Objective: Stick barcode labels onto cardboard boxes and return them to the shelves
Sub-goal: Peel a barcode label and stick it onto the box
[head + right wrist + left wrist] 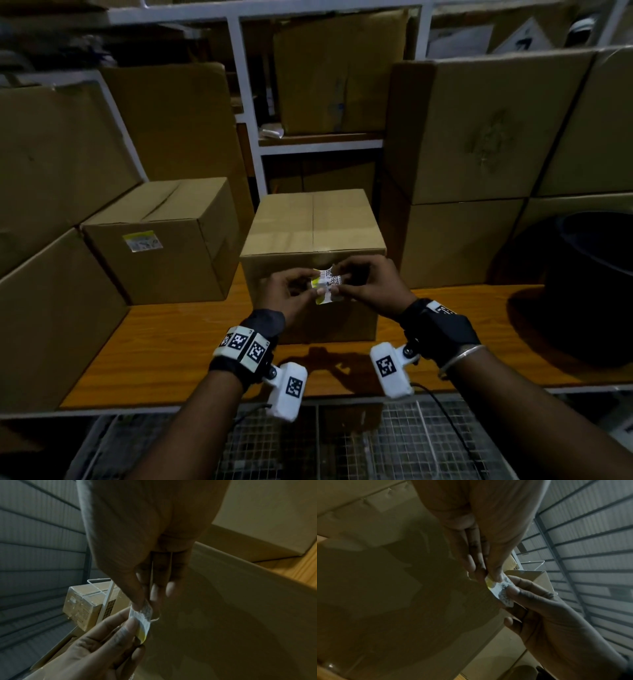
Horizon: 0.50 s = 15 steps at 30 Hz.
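Note:
A small white barcode label with a yellow edge is pinched between both hands in front of the near face of a taped cardboard box standing on the wooden shelf. My left hand pinches the label's left part, my right hand its right part. The left wrist view has the label bent between thumbs, close to the box face. Seen from the right wrist, the label hangs just off the box face. Whether it touches the cardboard I cannot tell.
A smaller box with a yellow-edged label sits left of the middle box. Large cartons stack on both sides and behind. A dark round bin stands at the right. A wire-mesh cart is below the shelf edge.

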Each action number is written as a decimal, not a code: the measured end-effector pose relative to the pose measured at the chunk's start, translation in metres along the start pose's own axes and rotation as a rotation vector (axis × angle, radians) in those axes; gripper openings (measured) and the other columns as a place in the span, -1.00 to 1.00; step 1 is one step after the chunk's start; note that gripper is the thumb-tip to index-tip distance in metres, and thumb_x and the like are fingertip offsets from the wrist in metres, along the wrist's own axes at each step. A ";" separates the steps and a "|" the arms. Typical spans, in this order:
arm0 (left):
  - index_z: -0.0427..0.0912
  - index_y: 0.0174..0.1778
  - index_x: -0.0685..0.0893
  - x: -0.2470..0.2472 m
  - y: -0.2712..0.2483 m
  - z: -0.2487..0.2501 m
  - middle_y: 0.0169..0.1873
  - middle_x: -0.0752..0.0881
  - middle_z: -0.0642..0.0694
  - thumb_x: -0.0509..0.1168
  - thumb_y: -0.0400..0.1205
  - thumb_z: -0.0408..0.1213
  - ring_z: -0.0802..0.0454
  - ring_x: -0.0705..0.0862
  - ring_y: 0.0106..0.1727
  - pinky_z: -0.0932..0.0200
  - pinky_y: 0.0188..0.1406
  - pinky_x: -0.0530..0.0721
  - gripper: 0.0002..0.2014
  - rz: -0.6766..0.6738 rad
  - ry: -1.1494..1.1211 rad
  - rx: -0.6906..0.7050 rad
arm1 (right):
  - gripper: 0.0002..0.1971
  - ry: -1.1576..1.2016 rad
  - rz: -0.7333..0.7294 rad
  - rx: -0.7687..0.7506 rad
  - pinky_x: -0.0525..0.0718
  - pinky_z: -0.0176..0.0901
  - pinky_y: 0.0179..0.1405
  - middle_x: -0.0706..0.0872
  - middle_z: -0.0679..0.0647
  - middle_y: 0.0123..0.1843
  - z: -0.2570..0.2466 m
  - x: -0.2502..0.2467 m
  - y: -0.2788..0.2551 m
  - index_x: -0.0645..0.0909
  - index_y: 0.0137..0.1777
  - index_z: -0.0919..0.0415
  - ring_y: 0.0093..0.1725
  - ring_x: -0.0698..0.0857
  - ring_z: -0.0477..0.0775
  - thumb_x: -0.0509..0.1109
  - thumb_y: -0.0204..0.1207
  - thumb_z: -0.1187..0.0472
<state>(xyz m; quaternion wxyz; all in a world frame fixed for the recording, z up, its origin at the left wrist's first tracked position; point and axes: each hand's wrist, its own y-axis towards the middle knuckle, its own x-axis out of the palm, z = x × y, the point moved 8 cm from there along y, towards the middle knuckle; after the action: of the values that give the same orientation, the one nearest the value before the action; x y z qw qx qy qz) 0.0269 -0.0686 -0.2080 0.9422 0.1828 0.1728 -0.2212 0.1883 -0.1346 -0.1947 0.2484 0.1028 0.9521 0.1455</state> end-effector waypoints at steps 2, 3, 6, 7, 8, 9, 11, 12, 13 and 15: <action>0.02 0.07 0.81 -0.005 0.002 -0.004 -0.06 0.81 0.05 0.56 0.47 -0.32 0.19 0.75 -0.01 0.30 -0.02 0.73 -0.72 0.015 0.073 0.009 | -0.73 -0.086 0.018 -0.016 0.78 -0.30 -0.01 0.83 -0.04 0.00 -0.003 0.001 0.000 0.78 0.13 0.21 0.00 0.80 -0.19 0.64 0.44 0.33; 0.04 0.04 0.82 -0.006 0.003 -0.005 -0.09 0.80 0.10 0.56 0.47 -0.29 0.23 0.74 -0.02 0.30 -0.01 0.72 -0.75 0.013 0.104 0.021 | -0.75 -0.141 0.027 -0.025 0.78 -0.29 0.01 0.83 -0.03 0.01 -0.004 0.002 0.000 0.79 0.13 0.21 0.00 0.79 -0.20 0.63 0.47 0.30; 0.04 0.00 0.83 -0.008 0.004 -0.004 -0.16 0.76 0.21 0.55 0.49 -0.26 0.31 0.70 -0.04 0.35 -0.02 0.69 -0.81 -0.015 0.145 0.057 | -0.81 -0.279 0.042 -0.037 0.80 -0.23 -0.01 0.85 -0.02 0.00 -0.008 0.001 -0.003 0.80 0.13 0.19 -0.06 0.79 -0.20 0.59 0.53 0.23; 0.04 -0.01 0.83 -0.008 0.004 -0.004 -0.17 0.75 0.22 0.54 0.49 -0.25 0.31 0.70 -0.04 0.36 -0.03 0.68 -0.82 -0.021 0.145 0.067 | -0.81 -0.312 0.042 -0.028 0.80 -0.20 -0.01 0.84 -0.02 -0.01 -0.009 0.000 -0.004 0.81 0.12 0.18 -0.06 0.78 -0.20 0.58 0.54 0.20; 0.04 -0.02 0.83 -0.007 0.005 -0.004 -0.17 0.75 0.21 0.54 0.50 -0.25 0.33 0.69 -0.05 0.39 -0.05 0.67 -0.82 -0.025 0.143 0.079 | -0.82 -0.341 0.038 -0.014 0.81 -0.16 0.00 0.84 -0.03 -0.01 -0.010 -0.001 -0.004 0.81 0.12 0.16 -0.05 0.78 -0.20 0.57 0.55 0.19; 0.03 -0.02 0.84 -0.006 0.006 -0.004 -0.16 0.76 0.20 0.54 0.50 -0.25 0.35 0.68 -0.07 0.46 -0.08 0.64 -0.83 -0.027 0.140 0.091 | -0.82 -0.371 0.035 -0.002 0.81 -0.14 0.01 0.84 -0.02 -0.01 -0.011 -0.002 -0.005 0.81 0.12 0.16 -0.04 0.78 -0.19 0.56 0.55 0.18; -0.03 -0.01 0.84 -0.002 0.006 -0.005 -0.15 0.75 0.16 0.53 0.51 -0.27 0.43 0.64 -0.12 0.60 -0.18 0.58 -0.84 -0.035 0.127 0.112 | -0.83 -0.419 0.034 0.021 0.81 -0.09 0.03 0.84 0.00 -0.01 -0.012 -0.005 -0.008 0.81 0.12 0.15 -0.01 0.78 -0.15 0.55 0.56 0.17; -0.06 -0.01 0.84 0.000 0.005 -0.003 -0.14 0.74 0.14 0.53 0.51 -0.28 0.45 0.62 -0.13 0.63 -0.20 0.56 -0.85 -0.035 0.117 0.126 | -0.84 -0.437 0.038 0.025 0.81 -0.05 0.01 0.84 0.00 -0.03 -0.013 -0.006 -0.009 0.81 0.11 0.14 -0.02 0.78 -0.13 0.56 0.56 0.17; -0.09 -0.02 0.85 0.002 0.005 -0.001 -0.14 0.73 0.11 0.53 0.51 -0.29 0.44 0.62 -0.14 0.64 -0.20 0.56 -0.86 -0.027 0.107 0.145 | -0.85 -0.450 0.043 0.025 0.81 -0.02 -0.01 0.83 -0.01 -0.06 -0.015 -0.008 -0.011 0.82 0.09 0.14 -0.04 0.77 -0.12 0.56 0.55 0.16; -0.12 -0.06 0.85 0.006 0.004 0.004 -0.15 0.71 0.05 0.54 0.50 -0.31 0.39 0.62 -0.17 0.60 -0.21 0.58 -0.88 0.004 0.088 0.185 | -0.87 -0.455 0.062 0.019 0.81 0.00 -0.04 0.83 -0.03 -0.11 -0.018 -0.014 -0.014 0.83 0.06 0.13 -0.07 0.77 -0.12 0.57 0.54 0.18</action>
<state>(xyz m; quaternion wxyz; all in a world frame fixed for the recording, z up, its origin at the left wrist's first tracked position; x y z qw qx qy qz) 0.0352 -0.0688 -0.2058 0.9131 0.2791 0.1927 -0.2262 0.1889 -0.1556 -0.1780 0.4514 0.1643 0.8692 0.1173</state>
